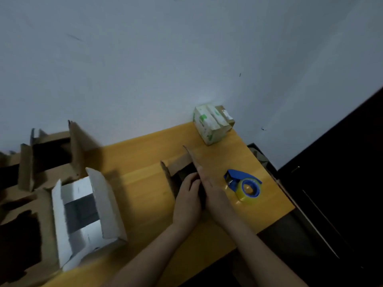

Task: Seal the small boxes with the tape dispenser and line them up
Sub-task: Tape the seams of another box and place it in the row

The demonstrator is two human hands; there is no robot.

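**boxfan:** ok, what are we looking at, biggest stuff first?

**tapeguy:** We're looking down at a yellow table (141,154) pushed up against a pale wall (186,48). Along its left side we've got a bunch of open brown cartons (51,150) with their flaps sticking up, pretty blurry. Just right of those is a white-lined box (83,214). It's open with its flaps splayed out, and its long axis runs near-to-far.

**boxfan:** and the one being worked on?

**tapeguy:** That's the small brown box (180,164), about mid-table and right of the white one. It's open on top and dark inside, with the left, far and right flaps standing up. Its long side runs away from us, leaning a bit left at the far end.

**boxfan:** hands?

**tapeguy:** Both are on it. The left hand (187,201) sits at the near end with its fingers curled over into the opening, gripping that edge (as far as we can make out, it's soft there). The right hand (211,189) is flat, fingers straight and together. It lies along the right flap with the fingertips pointing away from us.

**boxfan:** anything sealed?

**tapeguy:** We see a closed green-and-white box (209,125) at the far right corner, close to the wall. Smallest is the tape dispenser (242,185), just right of the right hand near the table's right edge. It lies diagonally, with the blue cutter end pointing far-left and the clear roll at the near-right end.
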